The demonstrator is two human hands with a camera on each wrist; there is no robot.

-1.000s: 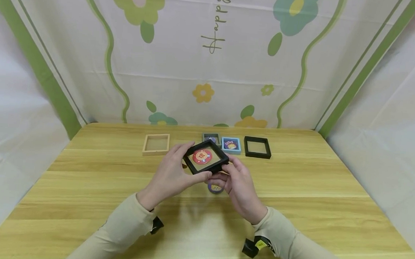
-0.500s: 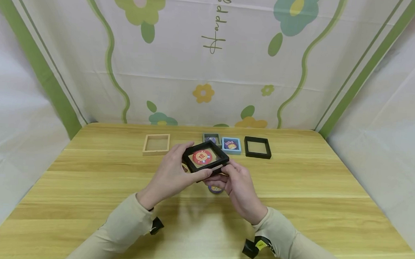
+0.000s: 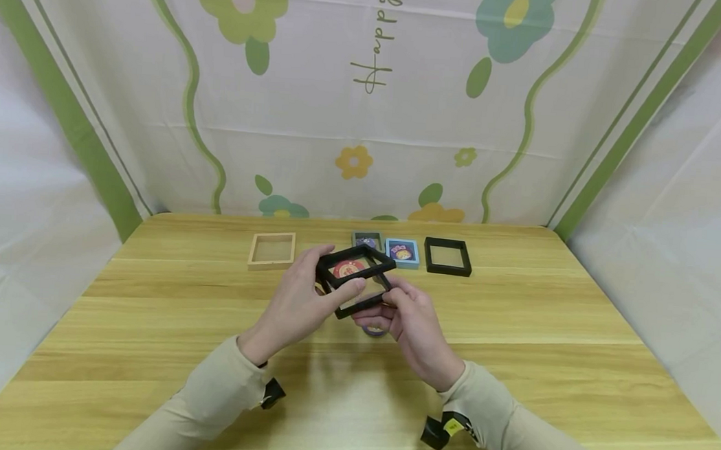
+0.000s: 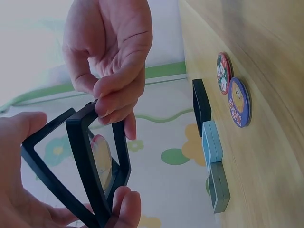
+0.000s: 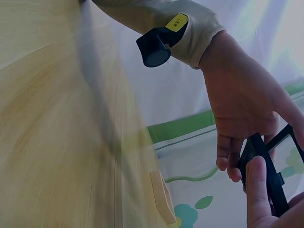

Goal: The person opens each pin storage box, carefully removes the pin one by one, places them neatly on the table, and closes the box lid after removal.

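In the head view both hands hold a square black display frame above the table. Its two halves stand apart like a hinged case, joined toward the left side. A red round badge shows inside, against the clear film. My left hand grips the joined side, thumb lying along the near edge. My right hand pinches the near right corner of the lower half between thumb and curled fingers. From the left wrist the gap between the halves is plain, with the badge behind one rim.
Along the table's back stand a light wooden frame, a small grey frame, a light blue frame and another black frame. A blue round badge and a red-and-green one lie on the table.
The black frame's halves have swung apart: the lower half now hangs down toward me while the upper half tilts. Earlier they lay nearly together. Both hands have barely shifted.
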